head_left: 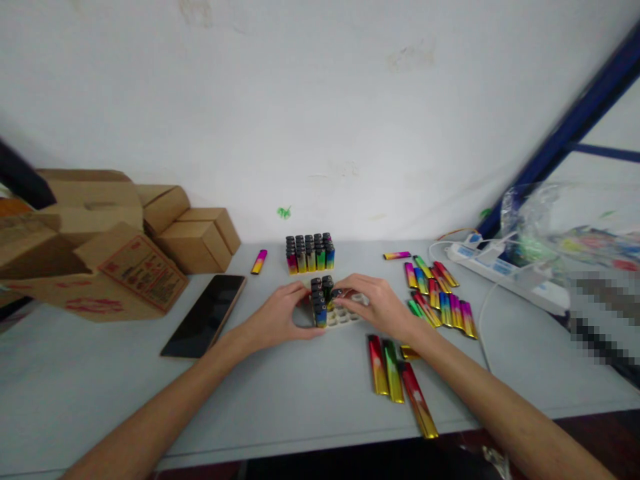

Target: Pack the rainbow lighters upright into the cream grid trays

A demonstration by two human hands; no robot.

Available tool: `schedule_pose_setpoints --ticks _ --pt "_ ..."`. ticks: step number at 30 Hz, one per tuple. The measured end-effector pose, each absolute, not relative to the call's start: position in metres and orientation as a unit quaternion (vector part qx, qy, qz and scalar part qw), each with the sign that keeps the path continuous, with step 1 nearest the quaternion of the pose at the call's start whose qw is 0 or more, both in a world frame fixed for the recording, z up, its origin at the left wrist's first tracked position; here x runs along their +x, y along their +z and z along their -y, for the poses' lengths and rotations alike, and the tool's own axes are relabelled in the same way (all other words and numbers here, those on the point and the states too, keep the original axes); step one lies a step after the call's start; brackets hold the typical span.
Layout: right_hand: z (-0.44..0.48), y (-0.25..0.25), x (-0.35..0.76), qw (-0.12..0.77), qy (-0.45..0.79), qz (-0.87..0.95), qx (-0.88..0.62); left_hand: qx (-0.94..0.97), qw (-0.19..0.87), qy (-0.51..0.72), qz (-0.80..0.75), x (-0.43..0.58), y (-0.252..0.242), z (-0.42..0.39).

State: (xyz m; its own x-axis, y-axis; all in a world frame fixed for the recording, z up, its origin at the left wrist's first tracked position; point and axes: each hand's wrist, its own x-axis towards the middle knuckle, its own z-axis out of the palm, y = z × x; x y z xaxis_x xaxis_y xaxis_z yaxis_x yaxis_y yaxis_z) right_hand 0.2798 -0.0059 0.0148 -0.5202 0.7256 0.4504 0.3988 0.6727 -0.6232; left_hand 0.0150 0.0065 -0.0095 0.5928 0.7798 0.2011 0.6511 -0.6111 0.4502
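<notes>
A small white tray [345,319] with round sockets lies on the grey table, partly filled with upright rainbow-coloured lighters [321,299]. My left hand [280,315] curls round the tray's left side, fingers closed against it. My right hand [376,303] rests over the tray's right side and pinches a lighter [337,294] at the filled rows. Behind stands a full block of lighters [310,253] in its own tray.
Loose lighters lie right of the tray [440,293] and three near the front edge [395,377]. One lighter [259,261] lies beside a black phone [206,313]. Cardboard boxes [115,240] fill the left; a power strip [500,267] and plastic bag [565,227] sit right.
</notes>
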Motion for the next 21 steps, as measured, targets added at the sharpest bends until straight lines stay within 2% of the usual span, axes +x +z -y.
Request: schedule_pose_setpoints --ticks 5,12,14,16,21 --pt "0.004 0.019 0.284 0.303 0.214 0.871 -0.323 0.876 0.159 0.197 -0.410 0.016 -0.011 -0.006" --pt "0.006 0.000 0.268 0.373 0.312 0.784 -0.386 0.873 0.162 0.191 -0.418 0.018 -0.009 -0.005" --pt "0.005 0.004 0.271 0.369 0.313 0.779 -0.398 0.873 0.161 0.189 -0.421 0.018 -0.008 -0.004" --pt "0.004 0.014 0.283 0.329 0.304 0.808 -0.383 0.873 0.160 0.187 -0.422 0.017 -0.008 -0.004" --pt "0.008 0.040 0.324 0.139 0.318 0.858 -0.378 0.874 0.160 0.183 -0.420 0.016 -0.009 -0.005"
